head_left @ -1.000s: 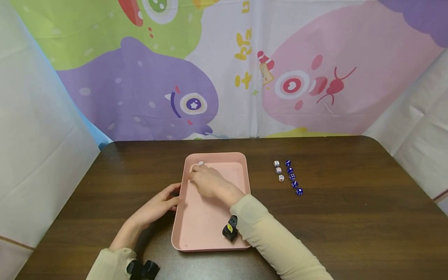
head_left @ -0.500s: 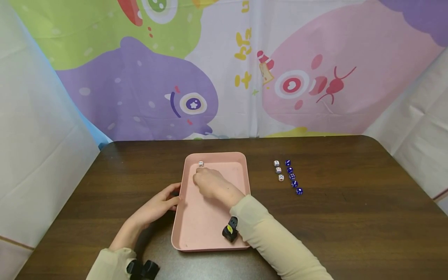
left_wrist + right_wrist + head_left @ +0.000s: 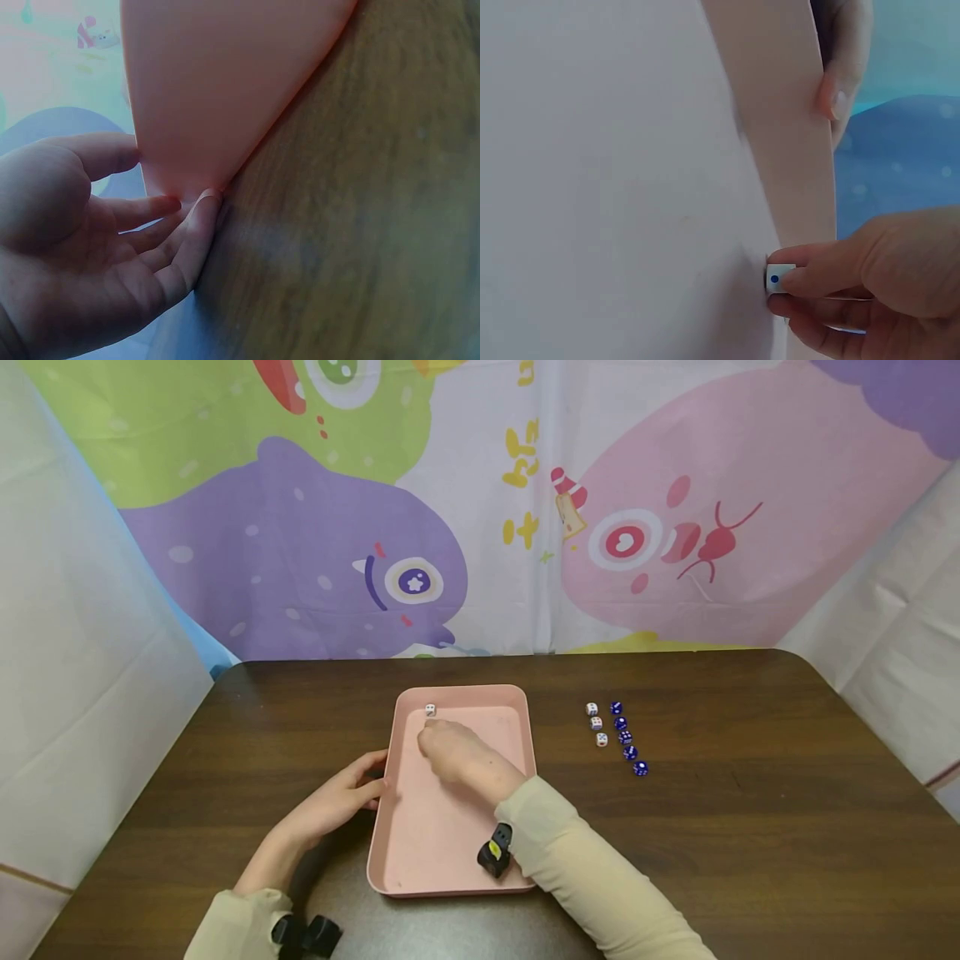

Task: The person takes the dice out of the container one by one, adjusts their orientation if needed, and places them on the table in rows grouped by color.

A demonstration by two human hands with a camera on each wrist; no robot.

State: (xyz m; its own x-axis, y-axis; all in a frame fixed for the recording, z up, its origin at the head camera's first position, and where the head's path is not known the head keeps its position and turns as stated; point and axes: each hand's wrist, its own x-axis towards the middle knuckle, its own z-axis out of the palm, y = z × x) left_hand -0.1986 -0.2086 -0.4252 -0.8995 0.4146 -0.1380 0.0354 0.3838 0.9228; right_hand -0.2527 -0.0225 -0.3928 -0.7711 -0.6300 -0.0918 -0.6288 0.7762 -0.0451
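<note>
A pink rectangular tray (image 3: 442, 843) lies on the table. My right hand (image 3: 457, 752) reaches into its far left part, and in the right wrist view it pinches a white die (image 3: 775, 278) with a blue dot between thumb and fingers, close to the tray's side wall. In the head view the hand hides that die. Just beyond it, another white die (image 3: 431, 710) sits in the tray's far left corner. My left hand (image 3: 333, 797) rests against the outside of the tray's left wall; in the left wrist view its fingertips (image 3: 206, 202) touch that wall.
Right of the tray, three white dice (image 3: 596, 723) form a row on the brown table (image 3: 750, 827). Beside them runs a row of several blue dice (image 3: 626, 738). A cartoon-printed cloth (image 3: 480, 527) hangs behind the table's far edge.
My right hand has shifted slightly right and nearer inside the tray, so the white corner die shows fully. The left hand stays in place.
</note>
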